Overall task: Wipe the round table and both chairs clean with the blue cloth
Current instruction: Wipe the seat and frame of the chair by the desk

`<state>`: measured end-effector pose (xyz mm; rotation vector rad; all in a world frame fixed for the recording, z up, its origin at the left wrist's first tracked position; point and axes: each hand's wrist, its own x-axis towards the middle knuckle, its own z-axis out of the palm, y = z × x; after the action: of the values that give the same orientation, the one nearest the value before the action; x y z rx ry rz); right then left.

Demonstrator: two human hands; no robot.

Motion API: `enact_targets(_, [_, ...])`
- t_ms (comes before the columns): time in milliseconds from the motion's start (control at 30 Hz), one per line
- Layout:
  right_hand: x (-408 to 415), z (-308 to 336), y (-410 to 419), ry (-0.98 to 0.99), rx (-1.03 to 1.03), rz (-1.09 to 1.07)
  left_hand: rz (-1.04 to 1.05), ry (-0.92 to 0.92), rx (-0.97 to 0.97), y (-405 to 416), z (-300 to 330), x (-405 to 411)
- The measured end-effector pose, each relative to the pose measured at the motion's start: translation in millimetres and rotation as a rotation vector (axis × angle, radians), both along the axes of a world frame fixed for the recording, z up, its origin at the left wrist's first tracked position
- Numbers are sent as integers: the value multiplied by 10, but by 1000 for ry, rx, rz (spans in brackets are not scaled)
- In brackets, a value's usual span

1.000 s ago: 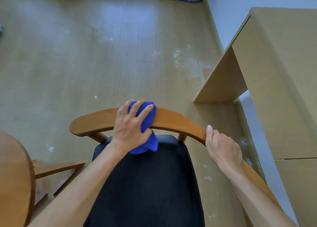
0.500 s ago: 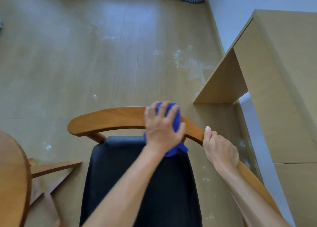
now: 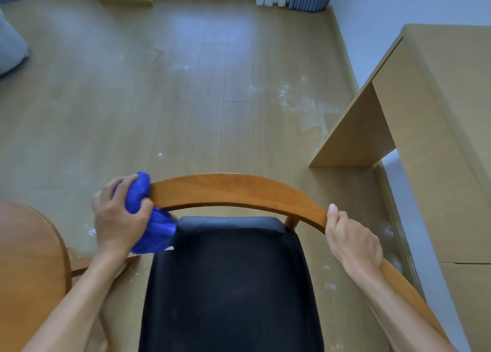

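One wooden floor (image 3: 132, 99), one pale desk (image 3: 438, 139) at right, one round surface (image 3: 29, 258) at left, one chair (image 3: 231, 285) between. Two hands: the left hand (image 3: 117, 218), grip clenched round one blue cloth (image 3: 148, 218), presses it on the backrest's left end; the right hand (image 3: 350, 240) grasps the rail's right end.

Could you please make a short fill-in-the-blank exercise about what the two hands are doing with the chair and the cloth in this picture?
1. The left hand grips the ____ cloth against the left end of the chair's curved wooden backrest.
2. The right hand holds the ____ end of the backrest.
3. The chair's seat cushion is ____ in colour.
4. At the left edge, part of a round ____ table shows.

Missing words: blue; right; black; wooden
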<state>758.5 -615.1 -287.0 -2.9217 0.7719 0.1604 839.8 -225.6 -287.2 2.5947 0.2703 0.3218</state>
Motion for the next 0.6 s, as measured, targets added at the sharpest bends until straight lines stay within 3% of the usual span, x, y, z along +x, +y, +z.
enact_targets(100, [6, -13, -4, 17, -31, 3, 193, 5, -29, -228, -10, 6])
enact_targets(167, [14, -30, -10, 24, -40, 1, 146, -8, 44, -533, 17, 71])
enact_targets(467, [19, -46, -55, 81, -45, 35, -593, -54, 150, -2710, 103, -194])
enact_targets(600, [2, -30, -74, 47, -58, 63, -819, -137, 154, -2717, 49, -187])
